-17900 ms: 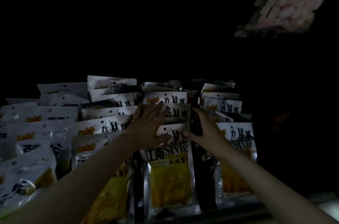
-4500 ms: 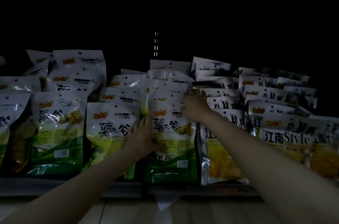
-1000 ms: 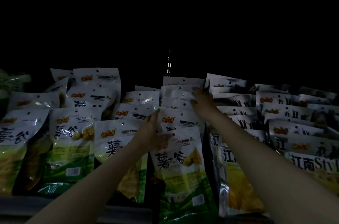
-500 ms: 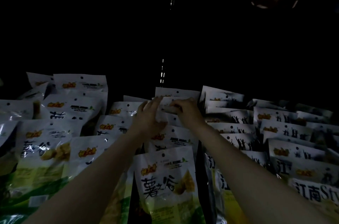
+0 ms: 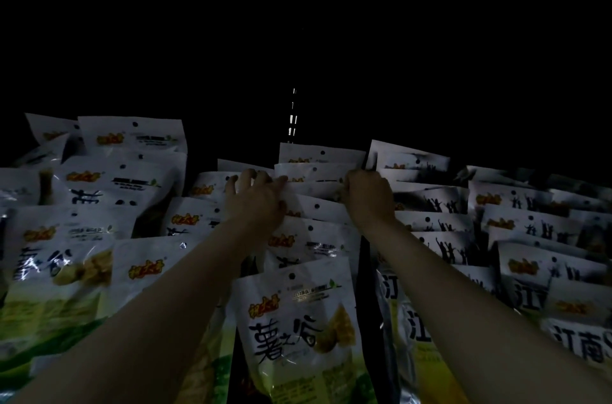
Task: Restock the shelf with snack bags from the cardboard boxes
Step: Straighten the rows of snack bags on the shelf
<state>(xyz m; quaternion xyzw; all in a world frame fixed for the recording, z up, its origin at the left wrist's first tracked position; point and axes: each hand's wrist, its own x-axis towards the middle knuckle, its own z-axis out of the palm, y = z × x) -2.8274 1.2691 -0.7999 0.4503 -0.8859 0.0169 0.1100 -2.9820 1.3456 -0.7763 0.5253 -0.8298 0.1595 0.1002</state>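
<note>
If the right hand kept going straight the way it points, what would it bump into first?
Probably the white tops of the snack bags at the back of the middle row. The right hand already grips a bag top there and points deeper into the shelf. Behind those bags it is too dark to tell.

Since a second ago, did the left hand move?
Yes. The left hand went deeper into the shelf, from the second bag of the middle row of green snack bags to the tops of bags near the back, close to the right hand.
</note>
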